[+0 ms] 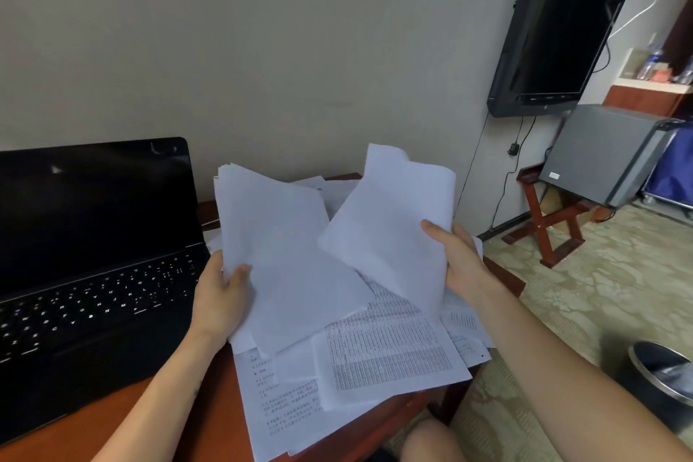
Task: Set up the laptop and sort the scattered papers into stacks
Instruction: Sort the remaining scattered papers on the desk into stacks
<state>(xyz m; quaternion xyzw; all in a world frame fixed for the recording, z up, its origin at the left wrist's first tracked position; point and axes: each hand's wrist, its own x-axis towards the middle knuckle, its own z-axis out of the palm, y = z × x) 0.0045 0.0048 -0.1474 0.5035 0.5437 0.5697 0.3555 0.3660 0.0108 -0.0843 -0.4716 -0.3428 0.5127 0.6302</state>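
Observation:
An open black laptop [93,244] with a dark screen stands on the left of the wooden desk [210,420]. My left hand [219,296] grips a thick stack of blank-side white sheets [277,255], held up above the desk. My right hand [455,255] holds a thinner, curling bunch of white sheets [393,221], thumb on top. Beneath both hands, scattered printed papers [375,353] with tables and text lie spread over the desk's right part, some hanging past its front edge.
A black TV [555,34] hangs on the wall at right, cables trailing down. A grey box [600,150] rests on a red folding stand [543,221]. A dark round bin [663,375] sits on the patterned carpet near my right arm.

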